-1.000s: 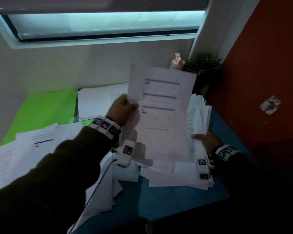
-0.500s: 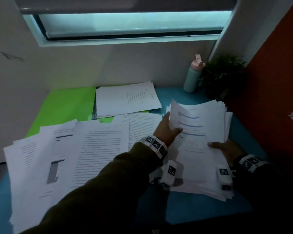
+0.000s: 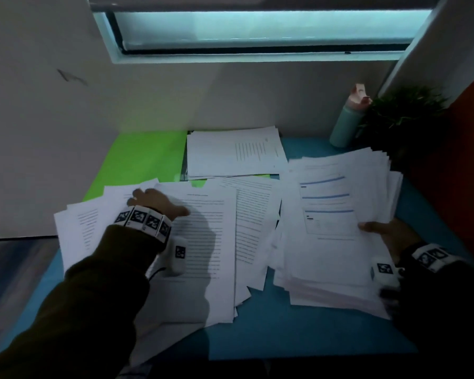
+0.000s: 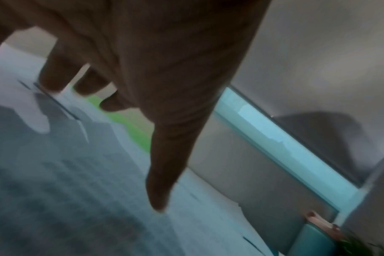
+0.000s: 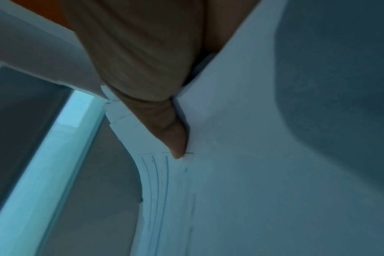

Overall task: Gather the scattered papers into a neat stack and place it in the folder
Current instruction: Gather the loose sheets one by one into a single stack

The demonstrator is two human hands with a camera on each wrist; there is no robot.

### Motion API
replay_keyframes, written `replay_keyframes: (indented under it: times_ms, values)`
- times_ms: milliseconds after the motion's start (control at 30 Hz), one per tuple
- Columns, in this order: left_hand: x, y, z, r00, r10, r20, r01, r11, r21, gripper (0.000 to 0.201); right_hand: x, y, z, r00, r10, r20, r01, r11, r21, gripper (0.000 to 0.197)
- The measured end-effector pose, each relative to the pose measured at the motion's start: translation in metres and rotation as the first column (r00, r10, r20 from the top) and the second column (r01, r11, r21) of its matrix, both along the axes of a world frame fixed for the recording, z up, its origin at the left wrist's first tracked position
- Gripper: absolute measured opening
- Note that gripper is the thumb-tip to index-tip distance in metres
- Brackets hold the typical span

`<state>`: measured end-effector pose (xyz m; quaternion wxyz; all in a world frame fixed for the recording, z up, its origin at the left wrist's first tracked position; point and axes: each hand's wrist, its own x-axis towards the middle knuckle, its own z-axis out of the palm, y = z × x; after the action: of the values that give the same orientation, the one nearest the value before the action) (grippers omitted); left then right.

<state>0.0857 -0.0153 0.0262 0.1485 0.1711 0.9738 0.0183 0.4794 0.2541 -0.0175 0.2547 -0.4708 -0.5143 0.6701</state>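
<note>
My right hand (image 3: 378, 231) grips the gathered paper stack (image 3: 331, 231) by its right edge, thumb on the top sheet with blue headings. In the right wrist view that thumb (image 5: 175, 143) presses on the stack (image 5: 241, 173), and the other fingers are hidden under it. My left hand (image 3: 159, 203) hovers with fingers spread over the scattered sheets (image 3: 203, 242) at centre left; in the left wrist view its fingers (image 4: 160, 173) are straight and hold nothing. A green folder (image 3: 145, 160) lies open at the back left, with a small pile of sheets (image 3: 233, 151) on its right half.
A teal bottle (image 3: 345, 124) with a pink cap and a small plant (image 3: 402, 113) stand in the back right corner. The blue tabletop (image 3: 271, 329) shows near the front edge. A white wall closes the left side, a red wall the right.
My left hand laid the sheet with blue headings on the stack, let go, and moved left over the scattered sheets. The right hand kept its hold and lowered the stack.
</note>
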Motion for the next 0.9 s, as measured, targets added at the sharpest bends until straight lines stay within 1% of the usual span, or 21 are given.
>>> replay_keyframes:
  times_ms: [33, 67, 100, 133, 167, 200, 233, 267, 333, 400, 433, 467, 500, 533, 567, 633, 700, 733, 800, 833, 900]
  values:
    - [-0.003, -0.007, -0.003, 1.000, -0.001, -0.002, 0.001, 0.999, -0.040, 0.117, -0.001, -0.001, -0.001, 1.000, 0.010, 0.013, -0.010, 1.000, 0.003, 0.089]
    - [-0.003, -0.011, -0.006, 1.000, -0.002, -0.009, 0.001, 0.998, -0.070, 0.122, -0.003, -0.002, -0.002, 1.000, 0.017, 0.022, -0.017, 1.000, 0.005, 0.093]
    - [-0.003, -0.012, -0.009, 1.000, 0.000, -0.018, -0.001, 0.997, -0.083, 0.125, -0.004, -0.004, -0.001, 0.999, 0.026, 0.022, -0.026, 1.000, 0.000, 0.084]
    - [-0.003, -0.013, -0.010, 1.000, 0.006, -0.017, -0.008, 0.997, -0.076, 0.127, -0.005, -0.004, -0.001, 0.999, 0.033, 0.002, -0.033, 0.999, -0.016, 0.070]
    - [-0.002, -0.013, -0.011, 1.000, 0.019, -0.004, -0.019, 0.999, -0.043, 0.128, -0.004, -0.003, -0.002, 1.000, 0.019, -0.008, -0.019, 0.999, -0.035, 0.057]
    - [-0.002, -0.012, -0.012, 0.999, 0.034, 0.018, -0.034, 0.999, 0.012, 0.127, -0.004, -0.004, -0.001, 1.000, 0.015, -0.008, -0.015, 0.999, -0.040, 0.051]
    - [-0.003, -0.011, -0.012, 0.997, 0.050, 0.056, -0.055, 0.996, 0.074, 0.123, -0.004, -0.004, -0.002, 1.000, 0.011, -0.005, -0.011, 0.999, -0.040, 0.056]
    - [-0.003, -0.010, -0.012, 0.993, 0.059, 0.102, -0.072, 0.989, 0.132, 0.116, -0.003, -0.003, -0.003, 1.000, 0.009, 0.014, -0.009, 0.999, -0.034, 0.069]
    - [-0.004, -0.010, -0.011, 0.982, 0.041, 0.187, -0.087, 0.964, 0.250, 0.086, -0.003, -0.005, -0.004, 0.998, 0.003, 0.064, -0.002, 1.000, -0.010, 0.094]
    - [-0.003, -0.008, -0.008, 0.964, -0.049, 0.261, -0.071, 0.899, 0.432, 0.050, -0.001, -0.002, -0.009, 0.998, 0.008, 0.067, -0.009, 1.000, 0.009, 0.111]
    - [-0.001, -0.008, -0.005, 0.950, -0.110, 0.294, -0.068, 0.841, 0.536, 0.039, -0.001, 0.000, -0.011, 0.998, 0.006, 0.068, -0.007, 1.000, 0.017, 0.119]
    - [0.002, -0.006, -0.002, 0.929, -0.160, 0.333, -0.090, 0.776, 0.625, 0.036, 0.000, -0.001, -0.012, 0.998, 0.006, 0.067, -0.008, 1.000, 0.028, 0.123]
    - [0.005, -0.005, 0.002, 0.909, -0.202, 0.365, -0.125, 0.703, 0.700, 0.040, 0.000, -0.001, -0.011, 0.997, 0.008, 0.070, -0.010, 1.000, 0.027, 0.124]
    - [0.009, -0.001, 0.006, 0.897, -0.227, 0.380, -0.150, 0.651, 0.744, 0.046, -0.001, -0.001, -0.010, 0.997, 0.016, 0.070, -0.018, 1.000, 0.022, 0.121]
    - [0.013, 0.005, 0.010, 0.894, -0.245, 0.375, -0.150, 0.626, 0.765, 0.050, -0.001, -0.003, -0.009, 0.997, 0.019, 0.071, -0.020, 1.000, 0.013, 0.116]
    - [0.019, 0.022, 0.012, 0.916, -0.258, 0.306, -0.055, 0.676, 0.735, 0.043, -0.001, -0.005, -0.008, 0.997, 0.006, 0.071, -0.007, 1.000, 0.012, 0.117]
    - [0.024, 0.041, 0.009, 0.940, -0.262, 0.220, 0.072, 0.780, 0.621, 0.039, 0.000, -0.005, -0.009, 0.998, -0.007, 0.067, 0.005, 0.999, 0.036, 0.124]
    - [0.027, 0.048, 0.008, 0.943, -0.265, 0.204, 0.113, 0.826, 0.552, 0.041, -0.001, -0.006, -0.008, 0.998, -0.004, 0.068, 0.002, 0.999, 0.035, 0.117]
    - [0.030, 0.058, 0.004, 0.941, -0.288, 0.175, 0.180, 0.868, 0.464, 0.041, -0.001, -0.009, -0.004, 0.998, -0.021, 0.065, 0.019, 0.999, 0.032, 0.081]
    - [0.029, 0.060, 0.001, 0.944, -0.287, 0.163, 0.187, 0.871, 0.454, 0.037, -0.004, -0.010, -0.006, 0.997, -0.022, 0.075, 0.019, 0.999, 0.034, 0.064]
    - [0.035, 0.067, 0.001, 0.952, -0.292, 0.095, 0.206, 0.835, 0.510, 0.029, -0.002, -0.005, -0.011, 0.995, -0.040, 0.089, 0.037, 0.999, 0.040, 0.052]
